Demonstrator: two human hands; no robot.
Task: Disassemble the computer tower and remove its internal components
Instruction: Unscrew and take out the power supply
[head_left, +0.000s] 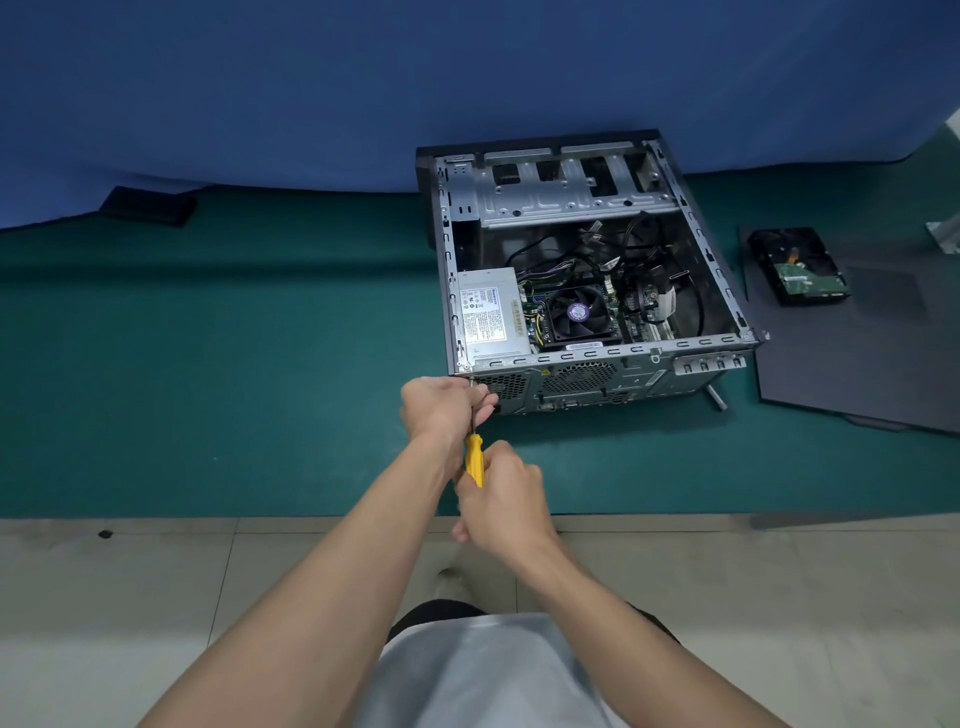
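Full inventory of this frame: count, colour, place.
computer tower: 1, grey, open, on mat
power supply: 1, silver, tower's near-left corner
CPU fan: 1, black, tower's middle
drive cage: 1, silver, tower's far end
cables: several, black, inside tower
hard drive: 1, black, on side panel
side panel: 1, dark grey, right of tower
screwdriver: 1, yellow handle, at tower's near-left corner
mat: 1, green, under tower
backdrop: 1, blue, behind tower
floor: 1, beige, nearest
left grip: 1, pinches screwdriver shaft
right grip: 1, holds screwdriver handle

Both arms reach forward, left hand (447, 402) pinching the screwdriver (474, 457) shaft, right hand (501, 512) gripping its handle.
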